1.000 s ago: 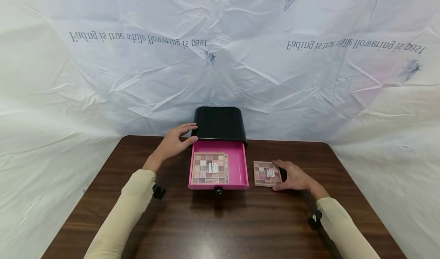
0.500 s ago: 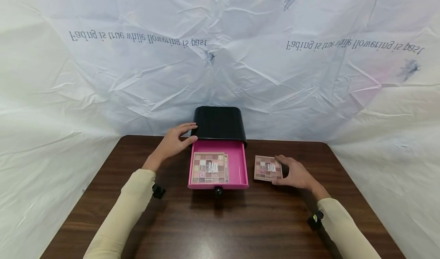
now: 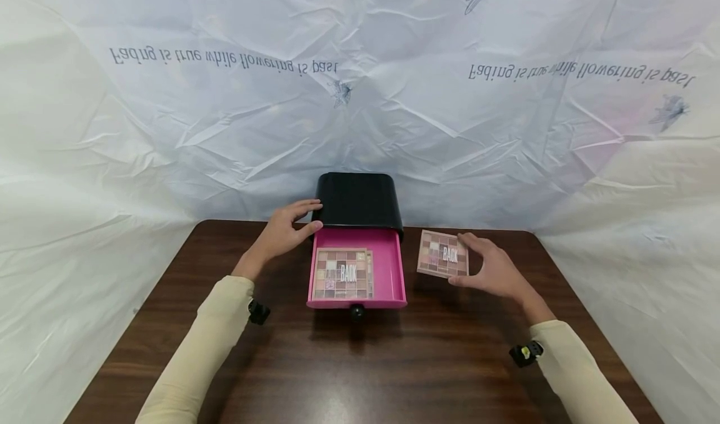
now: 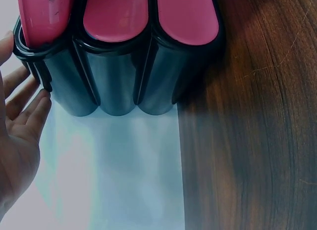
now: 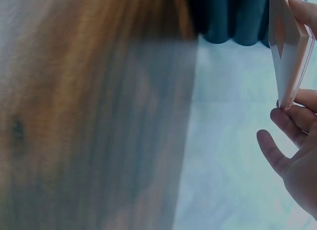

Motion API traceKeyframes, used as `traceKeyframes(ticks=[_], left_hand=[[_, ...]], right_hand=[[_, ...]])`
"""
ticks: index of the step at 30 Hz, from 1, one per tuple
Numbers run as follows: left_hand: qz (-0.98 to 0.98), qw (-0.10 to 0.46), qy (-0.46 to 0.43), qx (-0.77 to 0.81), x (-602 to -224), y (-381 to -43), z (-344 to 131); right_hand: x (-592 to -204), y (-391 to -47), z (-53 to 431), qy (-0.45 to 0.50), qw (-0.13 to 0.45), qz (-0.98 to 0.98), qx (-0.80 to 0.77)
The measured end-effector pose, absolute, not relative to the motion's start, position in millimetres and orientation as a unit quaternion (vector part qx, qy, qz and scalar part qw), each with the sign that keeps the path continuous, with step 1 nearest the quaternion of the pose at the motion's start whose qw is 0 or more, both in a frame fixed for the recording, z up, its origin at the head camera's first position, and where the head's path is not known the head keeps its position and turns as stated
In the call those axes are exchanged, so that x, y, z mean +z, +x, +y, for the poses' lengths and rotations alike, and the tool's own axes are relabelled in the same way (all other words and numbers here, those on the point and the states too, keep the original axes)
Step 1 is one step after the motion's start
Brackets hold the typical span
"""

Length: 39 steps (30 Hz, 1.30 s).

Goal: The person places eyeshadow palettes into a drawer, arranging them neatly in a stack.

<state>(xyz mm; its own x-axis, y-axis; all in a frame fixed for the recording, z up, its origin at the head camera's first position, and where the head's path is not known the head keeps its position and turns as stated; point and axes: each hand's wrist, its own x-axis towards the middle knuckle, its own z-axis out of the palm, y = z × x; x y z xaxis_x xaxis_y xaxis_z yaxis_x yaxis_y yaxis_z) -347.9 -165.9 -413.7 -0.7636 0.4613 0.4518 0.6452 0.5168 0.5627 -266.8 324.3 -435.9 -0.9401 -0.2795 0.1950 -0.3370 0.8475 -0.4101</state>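
Observation:
A black drawer unit (image 3: 357, 200) stands at the back of the table with its pink top drawer (image 3: 387, 267) pulled out. In that drawer lies an eyeshadow palette (image 3: 340, 275), overlapping another whose edge (image 3: 370, 275) shows at its right. My left hand (image 3: 285, 230) rests with extended fingers against the unit's left side; in the left wrist view its fingertips touch the black casing (image 4: 74, 81). To the right of the drawer, my right hand (image 3: 489, 267) pinches a further eyeshadow palette (image 3: 441, 255) between thumb and fingers, raised above the table. The right wrist view shows this palette (image 5: 292, 51) edge-on.
The dark wooden table (image 3: 360, 374) ends just behind the unit, where a pale printed sheet (image 3: 253, 130) hangs. A black knob (image 3: 357, 312) sticks out from the drawer front. Two lower pink drawers (image 4: 116, 17) are pushed in.
My right hand has lifted its palette off the table and moved it away from me, toward the back. The left hand, the drawer and the palettes in it have stayed in place.

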Motion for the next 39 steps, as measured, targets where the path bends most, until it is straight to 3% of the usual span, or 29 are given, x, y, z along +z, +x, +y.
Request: traceKeyframes(ticks=[18,39], left_hand=[[-0.862,0.120,-0.317,-0.377,-411.7,-346.7,-166.0],[-0.861,0.127,-0.320,-0.375,-414.3,-348.2,-166.1]], right_hand=[[-374.2,-245.1,288.7,0.165,0.108,-0.958,0.210],[-360.7,-237.0,208.2,0.215,0.102,-0.936,0.259]])
